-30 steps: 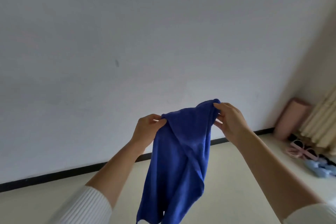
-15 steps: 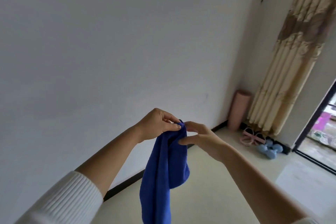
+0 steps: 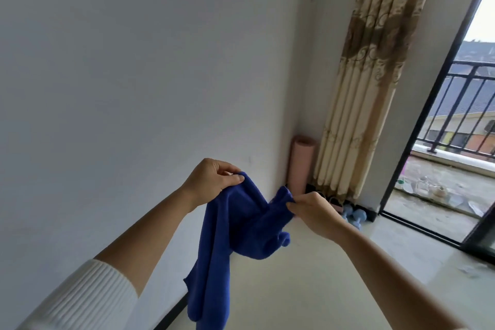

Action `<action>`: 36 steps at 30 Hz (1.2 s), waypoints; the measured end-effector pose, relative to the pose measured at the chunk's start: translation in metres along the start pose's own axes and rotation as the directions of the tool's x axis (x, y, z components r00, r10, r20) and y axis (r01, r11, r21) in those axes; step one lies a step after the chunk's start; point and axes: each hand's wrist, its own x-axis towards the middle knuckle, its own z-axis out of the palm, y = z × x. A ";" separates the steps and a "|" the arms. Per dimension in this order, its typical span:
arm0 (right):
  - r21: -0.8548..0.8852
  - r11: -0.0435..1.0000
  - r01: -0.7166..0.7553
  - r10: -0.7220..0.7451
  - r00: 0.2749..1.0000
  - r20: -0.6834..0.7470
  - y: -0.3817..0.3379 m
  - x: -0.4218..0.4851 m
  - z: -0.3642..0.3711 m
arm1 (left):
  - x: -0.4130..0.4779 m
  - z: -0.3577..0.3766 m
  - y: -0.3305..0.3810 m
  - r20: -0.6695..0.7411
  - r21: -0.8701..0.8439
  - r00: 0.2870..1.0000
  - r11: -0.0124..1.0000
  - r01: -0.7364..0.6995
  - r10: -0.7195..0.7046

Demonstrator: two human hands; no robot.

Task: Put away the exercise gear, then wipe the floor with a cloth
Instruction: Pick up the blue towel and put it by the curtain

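A blue cloth (image 3: 227, 244) hangs in the air in front of me, above the pale floor (image 3: 308, 289). My left hand (image 3: 211, 182) pinches its upper edge on the left. My right hand (image 3: 313, 211) pinches another part of the edge lower and to the right, so the cloth sags between them and its long end drops down. In the far corner a rolled pink mat (image 3: 301, 163) stands upright against the wall. Blue dumbbells (image 3: 353, 215) and a pink piece of gear (image 3: 336, 205) lie on the floor beside it.
A white wall (image 3: 134, 75) with a black skirting runs along the left. A beige patterned curtain (image 3: 369, 75) hangs by the corner. At the right a dark-framed glass door (image 3: 434, 128) stands open onto a balcony with a railing (image 3: 468, 104).
My view has swung right, bringing the corner, curtain and balcony door into sight. My hands came together on the cloth, then parted again, the right one now lower.
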 end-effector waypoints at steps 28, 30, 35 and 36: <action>0.268 0.945 0.186 -0.092 0.940 -0.327 0.045 0.528 -0.239 | 0.589 0.160 0.001 0.131 0.063 0.991 0.998 -0.025 0.016; 0.316 0.929 0.195 -0.054 0.913 -0.403 0.047 0.570 -0.259 | 0.636 0.153 -0.002 0.124 0.022 0.992 1.000 -0.010 0.007; 0.320 0.936 0.148 -0.022 0.930 -0.368 0.055 0.672 -0.306 | 0.751 0.119 0.033 -0.024 -0.023 0.983 0.983 -0.180 0.180; 0.326 0.936 0.130 -0.018 0.946 -0.324 0.057 0.692 -0.311 | 0.771 0.115 0.044 -0.032 -0.006 0.972 0.973 -0.231 0.231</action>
